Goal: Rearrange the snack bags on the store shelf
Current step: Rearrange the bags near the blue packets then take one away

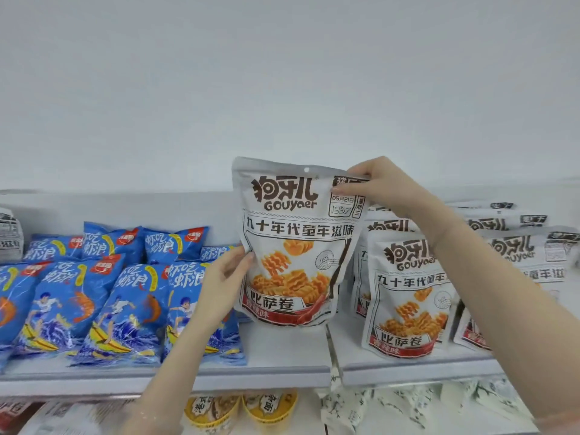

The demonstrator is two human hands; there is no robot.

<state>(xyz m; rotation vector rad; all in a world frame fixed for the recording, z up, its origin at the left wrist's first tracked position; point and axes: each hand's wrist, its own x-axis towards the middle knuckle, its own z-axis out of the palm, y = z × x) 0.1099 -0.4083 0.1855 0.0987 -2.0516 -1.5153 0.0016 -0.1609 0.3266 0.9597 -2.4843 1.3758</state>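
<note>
I hold a white Gouyaer snack bag [295, 246] upright just above the top shelf [257, 373], in the gap between two groups of bags. My left hand [224, 277] grips its left edge at mid height. My right hand [381, 185] pinches its top right corner. Left of the held bag stand several blue shrimp-snack bags [125, 309] in two rows. To its right stand several more white Gouyaer bags [405, 296], partly hidden behind my right forearm.
A white wall rises behind the shelf. Another white bag [9, 237] shows at the far left edge. The lower shelf holds yellow noodle cups [241, 409], white-green packets [408, 403] on the right and reddish packs [18, 412] on the left.
</note>
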